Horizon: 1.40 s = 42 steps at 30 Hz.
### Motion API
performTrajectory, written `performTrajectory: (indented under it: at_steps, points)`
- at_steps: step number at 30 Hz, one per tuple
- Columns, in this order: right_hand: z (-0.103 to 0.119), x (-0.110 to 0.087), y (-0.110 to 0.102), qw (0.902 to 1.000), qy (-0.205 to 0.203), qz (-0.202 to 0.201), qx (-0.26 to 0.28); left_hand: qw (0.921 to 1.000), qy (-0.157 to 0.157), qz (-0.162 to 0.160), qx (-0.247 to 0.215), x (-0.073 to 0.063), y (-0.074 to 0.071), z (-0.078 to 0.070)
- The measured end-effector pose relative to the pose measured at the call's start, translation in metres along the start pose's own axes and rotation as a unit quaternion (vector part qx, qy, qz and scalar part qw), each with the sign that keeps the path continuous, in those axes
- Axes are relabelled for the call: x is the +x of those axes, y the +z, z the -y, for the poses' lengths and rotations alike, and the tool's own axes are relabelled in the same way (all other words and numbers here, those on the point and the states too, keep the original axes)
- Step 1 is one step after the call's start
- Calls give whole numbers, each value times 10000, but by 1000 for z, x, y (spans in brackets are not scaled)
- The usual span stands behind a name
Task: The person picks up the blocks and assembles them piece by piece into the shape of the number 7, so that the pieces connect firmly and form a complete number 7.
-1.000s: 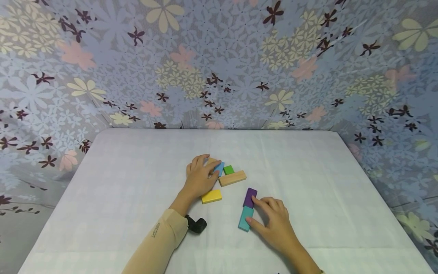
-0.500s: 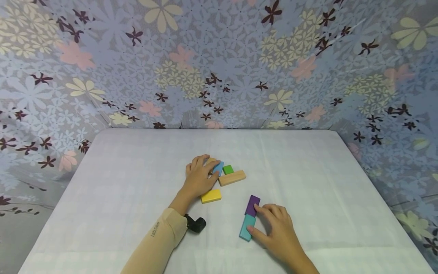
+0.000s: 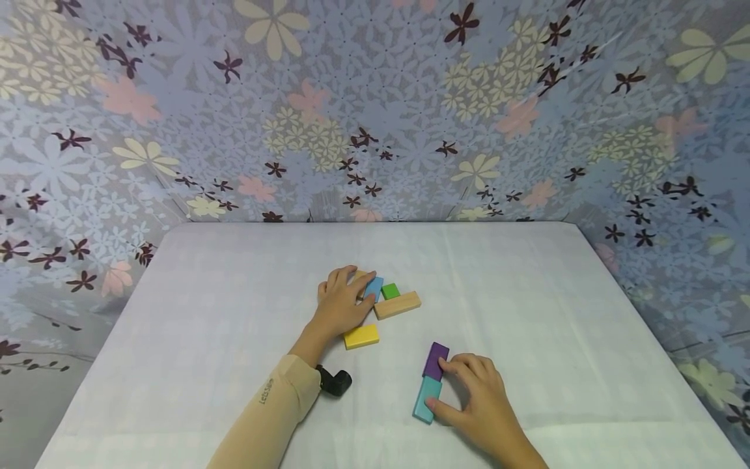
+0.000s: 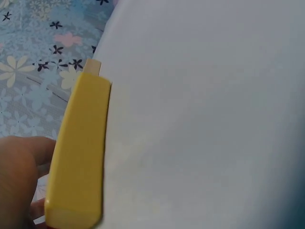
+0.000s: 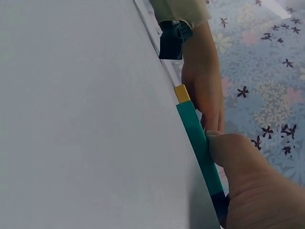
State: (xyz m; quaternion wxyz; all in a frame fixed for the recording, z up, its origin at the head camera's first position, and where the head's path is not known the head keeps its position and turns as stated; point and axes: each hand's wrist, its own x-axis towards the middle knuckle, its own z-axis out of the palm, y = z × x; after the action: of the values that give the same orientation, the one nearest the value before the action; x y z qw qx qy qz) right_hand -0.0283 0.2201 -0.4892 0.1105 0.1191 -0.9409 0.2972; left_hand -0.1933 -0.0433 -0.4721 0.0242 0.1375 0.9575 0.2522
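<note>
My left hand (image 3: 342, 303) stays over a small group of blocks, with thumb and forefinger at the two ends of a blue block (image 3: 374, 286). A plain wooden block (image 3: 359, 276) lies partly hidden under its fingers. By that wrist is a yellow block (image 3: 361, 337), large in the left wrist view too. My right hand (image 3: 482, 404) touches a purple block (image 3: 436, 360) with the forefinger and a teal block (image 3: 427, 398) with the thumb. These two blocks lie end to end. The right wrist view has the thumb against the teal block (image 5: 196, 136).
A green block (image 3: 390, 291) lies against a longer wooden block (image 3: 398, 305), right of the left hand. The white cloth-covered table (image 3: 234, 273) meets a flowered curtain (image 3: 375, 130) at its back edge. A black device (image 3: 334, 382) is on the left wrist.
My right hand has slid the purple and teal blocks together toward the near edge and slightly right. The left hand and the blocks near it have stayed in place.
</note>
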Motion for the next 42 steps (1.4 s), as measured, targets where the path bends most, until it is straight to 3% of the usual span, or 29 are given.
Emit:
performTrajectory:
  at_steps: [18, 29, 42]
  points:
    - [-3, 0, 2, 10000, -10, 23, 22, 9980, 105, 627, 13, 12, -14, 12]
    - [-2, 0, 2, 10000, 28, 25, 10, 9984, 38, 499, 273, 15, -14, 12]
    - [-2, 0, 1, 10000, 23, 2, 36, 9983, 224, 482, 249, 17, -12, 10]
